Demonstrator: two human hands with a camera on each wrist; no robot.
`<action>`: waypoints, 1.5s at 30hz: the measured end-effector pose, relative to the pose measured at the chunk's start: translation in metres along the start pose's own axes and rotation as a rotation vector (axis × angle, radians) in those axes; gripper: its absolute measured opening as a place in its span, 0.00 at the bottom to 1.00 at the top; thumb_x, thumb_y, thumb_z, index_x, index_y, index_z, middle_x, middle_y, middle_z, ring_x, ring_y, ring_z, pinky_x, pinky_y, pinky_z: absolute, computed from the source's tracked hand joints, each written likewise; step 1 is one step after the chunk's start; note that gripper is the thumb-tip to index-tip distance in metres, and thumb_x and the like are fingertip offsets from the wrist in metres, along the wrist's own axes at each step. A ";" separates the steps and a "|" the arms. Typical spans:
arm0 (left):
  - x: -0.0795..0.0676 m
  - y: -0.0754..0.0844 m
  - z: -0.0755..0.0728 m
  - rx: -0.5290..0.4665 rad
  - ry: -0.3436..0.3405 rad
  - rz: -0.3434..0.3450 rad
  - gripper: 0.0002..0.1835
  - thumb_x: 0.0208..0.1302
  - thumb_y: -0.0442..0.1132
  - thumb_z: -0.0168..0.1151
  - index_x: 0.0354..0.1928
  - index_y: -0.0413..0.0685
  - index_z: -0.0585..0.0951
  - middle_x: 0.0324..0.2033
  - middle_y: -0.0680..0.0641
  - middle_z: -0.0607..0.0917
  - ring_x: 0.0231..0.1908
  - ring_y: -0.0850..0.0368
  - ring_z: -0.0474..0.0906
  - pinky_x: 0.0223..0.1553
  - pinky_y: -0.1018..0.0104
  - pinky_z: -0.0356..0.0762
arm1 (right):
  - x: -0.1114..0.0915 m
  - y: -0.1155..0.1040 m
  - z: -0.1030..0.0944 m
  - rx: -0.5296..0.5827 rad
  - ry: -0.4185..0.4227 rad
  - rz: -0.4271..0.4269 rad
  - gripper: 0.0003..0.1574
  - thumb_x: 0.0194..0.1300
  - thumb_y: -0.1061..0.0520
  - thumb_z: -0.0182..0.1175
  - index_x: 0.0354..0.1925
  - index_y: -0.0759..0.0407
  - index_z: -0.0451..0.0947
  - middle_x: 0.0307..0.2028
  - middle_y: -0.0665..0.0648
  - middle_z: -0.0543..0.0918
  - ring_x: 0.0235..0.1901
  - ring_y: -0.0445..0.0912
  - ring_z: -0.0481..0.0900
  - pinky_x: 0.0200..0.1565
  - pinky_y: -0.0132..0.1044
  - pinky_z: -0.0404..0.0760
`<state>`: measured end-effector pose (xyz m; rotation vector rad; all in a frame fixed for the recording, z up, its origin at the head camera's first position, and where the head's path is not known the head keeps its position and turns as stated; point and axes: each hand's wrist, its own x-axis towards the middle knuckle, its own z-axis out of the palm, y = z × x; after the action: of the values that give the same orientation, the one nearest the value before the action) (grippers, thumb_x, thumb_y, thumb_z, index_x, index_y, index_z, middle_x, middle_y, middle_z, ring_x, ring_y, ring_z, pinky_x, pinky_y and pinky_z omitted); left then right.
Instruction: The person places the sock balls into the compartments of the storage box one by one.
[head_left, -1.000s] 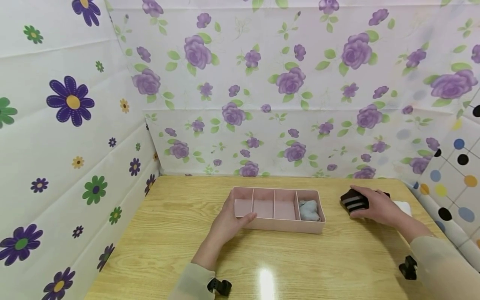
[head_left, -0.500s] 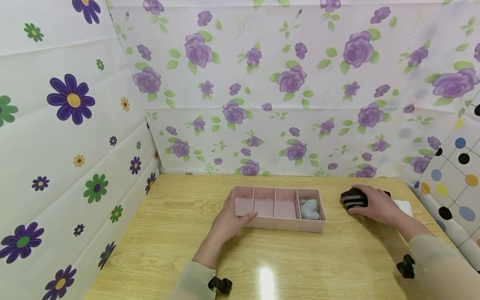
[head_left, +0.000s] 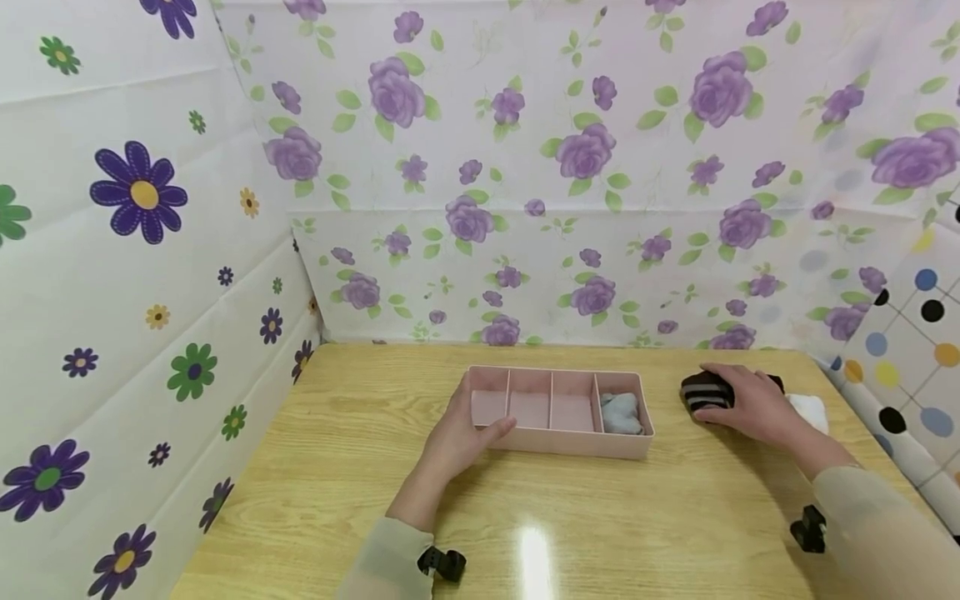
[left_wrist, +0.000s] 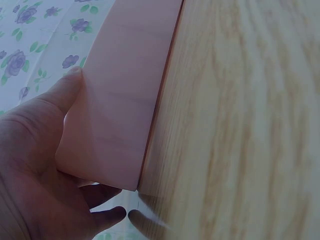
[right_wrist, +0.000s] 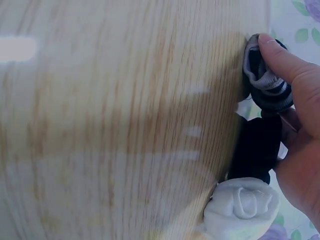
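Lying to the right of the pink, long rectangular, four-compartment plastic box (head_left: 562, 443), well apart from it: one black-and-grey striped, rolled knit bundle (head_left: 705, 390). The right hand (head_left: 753, 406) is holding it, partly closed, its thumb pressing on the near side and its other fingers reaching round the far side; the bundle is sitting between them. Whether the bundle is resting fully on the table cannot be told.

Also to the right of the box: one plain black, rolled cloth bundle (right_wrist: 256, 150), lying just below the right hand; one white, rounded cloth bundle (right_wrist: 242, 210), lying beside the black one, farthest from the box.

Inside the box, rightmost compartment: one pale blue-grey, crumpled soft bundle (head_left: 621, 414).

At the box's left end: the left hand (head_left: 459, 433), partly closed and gripping the corner, its thumb lying against the front wall and its other fingers wrapping the end.

Under the box: one light wood-grain table (head_left: 360, 400).

Hard to make out: the right hand is hiding much of the black bundle in the head view; the left hand is covering part of the box's end.
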<state>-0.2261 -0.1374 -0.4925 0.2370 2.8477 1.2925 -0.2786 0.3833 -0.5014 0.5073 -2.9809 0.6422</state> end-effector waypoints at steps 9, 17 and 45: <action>0.001 -0.001 0.002 -0.015 -0.002 0.003 0.65 0.71 0.67 0.72 0.91 0.48 0.41 0.86 0.35 0.55 0.77 0.30 0.67 0.73 0.33 0.71 | -0.001 0.003 0.001 -0.032 -0.016 0.001 0.70 0.60 0.35 0.83 0.84 0.65 0.61 0.74 0.82 0.69 0.70 0.79 0.67 0.72 0.81 0.49; 0.001 0.000 0.001 0.002 0.010 0.007 0.65 0.71 0.69 0.72 0.91 0.48 0.42 0.86 0.35 0.55 0.78 0.30 0.66 0.73 0.31 0.70 | 0.003 0.005 0.006 -0.047 0.000 -0.004 0.68 0.63 0.32 0.80 0.85 0.59 0.60 0.72 0.80 0.72 0.69 0.79 0.69 0.72 0.82 0.47; 0.000 0.000 -0.001 -0.005 0.011 0.016 0.65 0.71 0.68 0.72 0.91 0.47 0.42 0.86 0.34 0.55 0.77 0.29 0.67 0.72 0.31 0.71 | -0.006 -0.026 -0.006 0.055 0.094 0.061 0.59 0.72 0.32 0.74 0.85 0.58 0.63 0.71 0.78 0.74 0.63 0.77 0.75 0.59 0.79 0.67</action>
<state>-0.2265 -0.1379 -0.4922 0.2538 2.8567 1.3076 -0.2651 0.3649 -0.4867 0.3798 -2.9069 0.7337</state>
